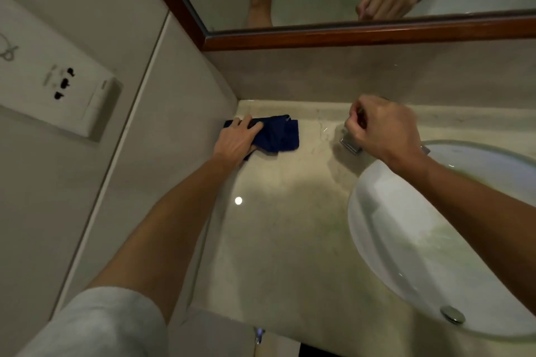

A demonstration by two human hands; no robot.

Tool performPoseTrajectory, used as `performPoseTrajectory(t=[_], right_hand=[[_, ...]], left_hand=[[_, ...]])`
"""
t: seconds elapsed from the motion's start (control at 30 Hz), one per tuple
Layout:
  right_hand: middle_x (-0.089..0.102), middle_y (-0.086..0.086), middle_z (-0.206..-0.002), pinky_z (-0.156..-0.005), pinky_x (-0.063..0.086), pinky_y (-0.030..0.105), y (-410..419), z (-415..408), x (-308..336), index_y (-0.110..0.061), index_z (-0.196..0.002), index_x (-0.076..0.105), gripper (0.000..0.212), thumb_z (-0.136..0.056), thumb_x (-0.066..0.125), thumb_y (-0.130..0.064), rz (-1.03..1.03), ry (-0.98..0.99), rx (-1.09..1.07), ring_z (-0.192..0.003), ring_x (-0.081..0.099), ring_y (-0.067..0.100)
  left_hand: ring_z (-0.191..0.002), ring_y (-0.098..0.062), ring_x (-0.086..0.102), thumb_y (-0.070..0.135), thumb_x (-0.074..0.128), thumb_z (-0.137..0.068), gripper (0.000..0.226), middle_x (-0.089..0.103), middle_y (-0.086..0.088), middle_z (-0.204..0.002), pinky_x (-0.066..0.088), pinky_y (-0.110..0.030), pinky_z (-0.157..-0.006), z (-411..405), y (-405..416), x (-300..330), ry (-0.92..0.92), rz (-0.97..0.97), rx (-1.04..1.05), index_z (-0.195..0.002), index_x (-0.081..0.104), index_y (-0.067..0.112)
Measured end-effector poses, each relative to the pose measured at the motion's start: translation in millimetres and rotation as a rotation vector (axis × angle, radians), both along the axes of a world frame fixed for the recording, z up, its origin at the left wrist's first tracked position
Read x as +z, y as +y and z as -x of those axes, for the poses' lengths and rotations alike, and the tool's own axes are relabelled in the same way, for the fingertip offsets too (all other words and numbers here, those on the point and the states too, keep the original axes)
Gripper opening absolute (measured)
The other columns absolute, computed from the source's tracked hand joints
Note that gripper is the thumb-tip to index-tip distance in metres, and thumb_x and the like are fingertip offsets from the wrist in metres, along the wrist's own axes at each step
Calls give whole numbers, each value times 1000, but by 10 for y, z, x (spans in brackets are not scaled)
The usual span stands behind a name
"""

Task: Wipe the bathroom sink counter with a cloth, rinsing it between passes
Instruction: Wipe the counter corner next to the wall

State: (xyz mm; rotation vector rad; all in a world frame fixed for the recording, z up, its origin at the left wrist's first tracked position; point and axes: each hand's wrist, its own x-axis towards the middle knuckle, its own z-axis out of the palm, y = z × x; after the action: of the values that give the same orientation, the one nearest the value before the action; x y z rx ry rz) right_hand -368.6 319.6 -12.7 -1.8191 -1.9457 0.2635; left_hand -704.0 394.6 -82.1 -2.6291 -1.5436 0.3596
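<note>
Head view first, and I read it from the left: a white wall socket plate (62, 87) sits on the side wall, well apart from the work. Next I see my left hand (236, 140) at the back corner of the marble counter (278, 211), fingers fairly straight and spread, pressing down on the dark blue cloth (278, 133). That cloth lies crumpled and partly folded on the counter, its left end touching the side wall, just in front of the backsplash. A bright light spot reflects off the counter nearer to me. Moving right, my right hand (383, 130) is curled around the chrome faucet (351, 145) at the back rim of the basin; my fingers wrap it closely, though I cannot tell which part of it they grip. Furthest right is the white oval sink basin (385, 229), with its metal drain (452, 314) near the lower edge. Above, the wood-framed mirror (348, 36) reflects both arms.
</note>
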Motion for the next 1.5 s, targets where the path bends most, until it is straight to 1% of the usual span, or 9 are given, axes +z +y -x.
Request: performPoseTrajectory(t=[0.27,0.37,0.53,0.8,0.93,1.1,1.2,1.33,1.5], right_hand=[[68,7,-83,-61,47,36,22,-18,-41,-17,-88,59,17,-92,51,-31,-23,5,28,-71,62,33],[68,11,-84,-64,48,39,22,-22,-36,-14,-88,60,21,-92,49,-31,-28,13,38,-71,62,37],[69,16,-87,-70,47,42,30,-26,-36,-13,-91,62,24,-92,49,-32,-17,5,44,-76,64,39],[69,11,-86,-77,55,48,27,-44,-16,-15,-93,65,26,-93,49,-35,17,19,75,-76,64,34],[70,14,-91,-76,49,43,36,-51,5,-14,-97,67,27,-93,50,-34,18,11,70,-81,64,37],[71,15,-95,-78,48,42,32,-42,7,-13,-100,68,31,-93,47,-36,32,0,57,-85,65,38],[71,15,-94,-80,50,44,23,-35,27,-12,-101,68,33,-94,47,-37,45,5,51,-85,65,37],[71,13,-95,-83,55,49,-20,-44,92,-12,-103,68,33,-94,48,-38,69,5,45,-86,67,35],[72,13,-104,-86,52,46,-80,-40,169,-15,-106,70,32,-93,52,-38,79,3,46,-97,67,36]], left_hand=[[-95,-38,65,37,68,-92,51,61,-12,-118,50,-42,-62,104,-1006,54,-14,63,280,-135,55,14],[-93,-36,65,37,69,-92,48,63,-10,-113,45,-38,-61,159,-1381,53,-43,81,393,-131,56,12],[-88,-37,65,33,68,-91,42,65,-13,-107,46,-39,-70,289,-2014,52,-155,90,605,-122,55,8],[-91,-36,63,32,64,-94,38,63,-15,-107,45,-39,-75,191,-2959,-22,-313,-18,1021,-120,53,7],[-86,-32,64,35,63,-91,37,62,-10,-101,51,-39,-73,-168,-3213,-11,-382,-72,1176,-118,56,10],[-85,-27,63,37,62,-93,38,59,-5,-104,56,-40,-76,-851,-3492,-47,-486,-76,1257,-123,53,14],[-84,-26,63,37,62,-93,40,57,-4,-106,53,-38,-74,-1352,-3600,-73,-528,-54,1298,-124,51,14],[-77,-17,52,36,65,-91,38,56,0,-105,38,-28,-68,-2086,-3723,-89,-600,-45,1300,-121,53,15],[-77,-10,56,31,66,-87,27,55,8,-97,44,-25,-68,-2866,-3726,-51,-835,-73,1334,-110,55,20]])
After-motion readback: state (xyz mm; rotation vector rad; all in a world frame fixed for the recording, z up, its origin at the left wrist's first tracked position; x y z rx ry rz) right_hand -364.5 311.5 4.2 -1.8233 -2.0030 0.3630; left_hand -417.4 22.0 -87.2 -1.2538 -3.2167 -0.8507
